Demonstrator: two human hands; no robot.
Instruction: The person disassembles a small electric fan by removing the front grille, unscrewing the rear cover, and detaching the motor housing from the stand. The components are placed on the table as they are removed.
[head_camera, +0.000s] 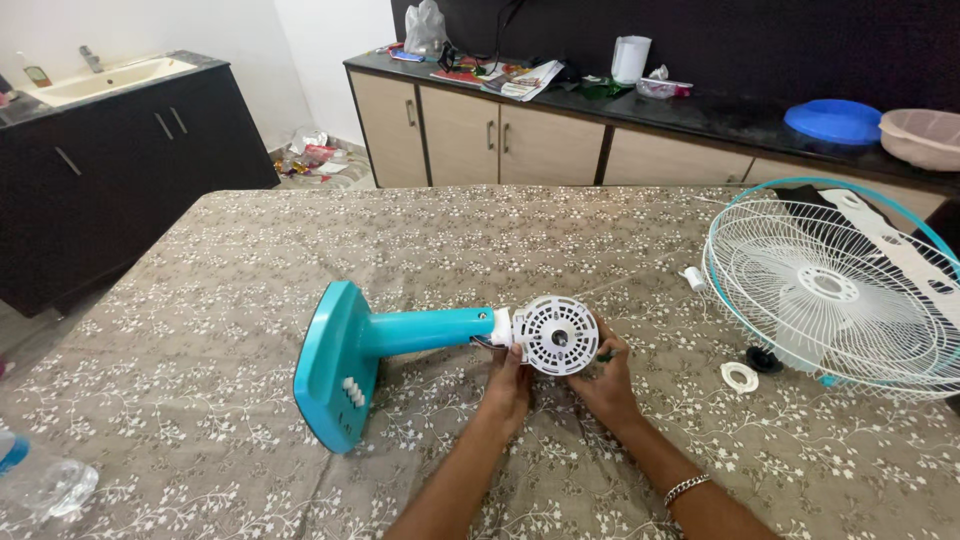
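Item: fan body (420, 345), teal, being laid on its side at the centre of the frame, on a table (200, 300) covered with a flowered brown cloth. The flat base (335, 368) is being turned toward the left of the frame, with a row of white buttons (352, 392) showing on its face; the stem is running right to the round white motor housing (556, 335).

Hands: the left hand (510, 385) is being curled under the lower left of the housing, fingers closed against it, probably so that the head is being steadied. The right hand (606, 378) is being cupped round the lower right edge, fingers pressed to the rim (whether anything small is being pinched cannot be told). A metal bracelet (686, 488) is being worn on the right wrist.

Nearby parts: a white wire guard (830, 290) with a teal rim is being kept at the right of the frame, with the blade seemingly inside it, apart from the body. A white ring (739, 377) and a black cap (764, 360) are lying just beside the guard (loose pieces, kept within reach).

Surroundings: a plastic bottle (40, 480) is lying at the lower left; a sink (110, 78) is set at the upper left; a cluttered counter (700, 115) is running along the top.
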